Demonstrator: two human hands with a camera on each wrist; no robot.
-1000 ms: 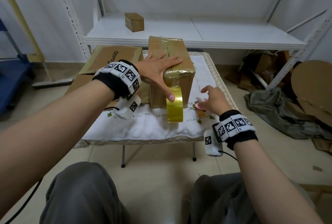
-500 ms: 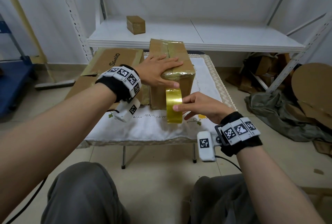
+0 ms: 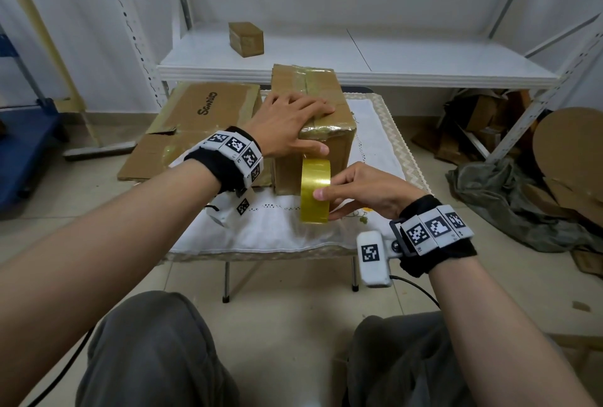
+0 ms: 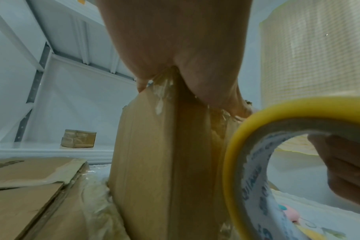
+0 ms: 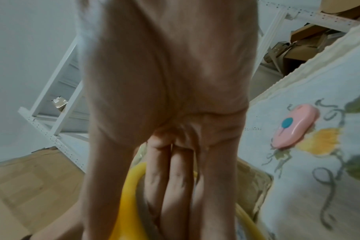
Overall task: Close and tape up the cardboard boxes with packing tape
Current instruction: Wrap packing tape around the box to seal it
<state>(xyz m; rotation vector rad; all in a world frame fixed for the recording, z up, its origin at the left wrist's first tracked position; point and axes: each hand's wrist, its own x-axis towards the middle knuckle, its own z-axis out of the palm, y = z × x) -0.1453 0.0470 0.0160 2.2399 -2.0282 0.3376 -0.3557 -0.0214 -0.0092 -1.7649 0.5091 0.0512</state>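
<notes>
The left hand [image 3: 287, 127] is pressing flat on the cardboard box [image 3: 311, 103]. The right hand [image 3: 362, 191] is gripping the yellow tape roll [image 3: 315, 194]. The strip may be wrinkling if pulled crooked.

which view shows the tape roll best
The head view: the whole yellow tape roll stands on edge against the box, gripped by the right hand. The left wrist view shows only its rim and printed core up close; the right wrist view shows yellow slivers behind fingers.
</notes>
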